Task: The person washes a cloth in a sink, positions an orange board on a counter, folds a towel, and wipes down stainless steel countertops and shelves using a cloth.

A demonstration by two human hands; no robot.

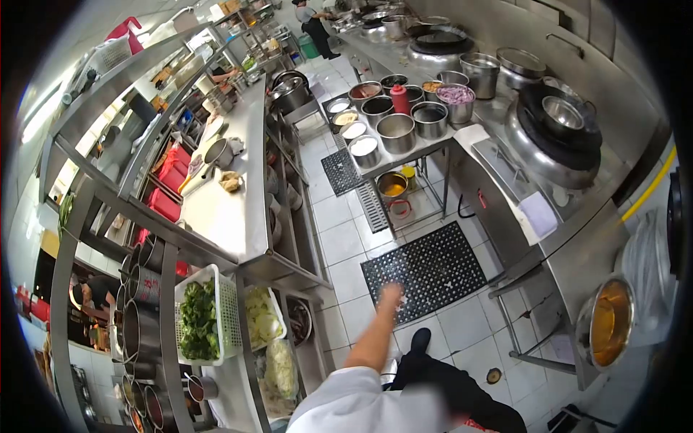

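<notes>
My left hand (pixel 392 294) is stretched forward over the black perforated floor mat (pixel 440 267), below a white sleeve (pixel 354 397). Its fingers are smeared, so whether it holds anything cannot be made out. One dark shoe (pixel 420 339) stands on the tiles beside the mat's lower edge. My right hand does not show. Ahead, a steel table carries several metal pots, among them one with white contents (pixel 364 149), an open pot (pixel 396 132) and a red squeeze bottle (pixel 399 99).
Woks (pixel 556 133) sit on the range at right, near a bowl of amber liquid (pixel 611 323). At left are a long counter (pixel 224 209), a broccoli basket (pixel 229 317) and shelves with pots (pixel 141 328). A person (pixel 315 27) stands far back; others work behind the shelving.
</notes>
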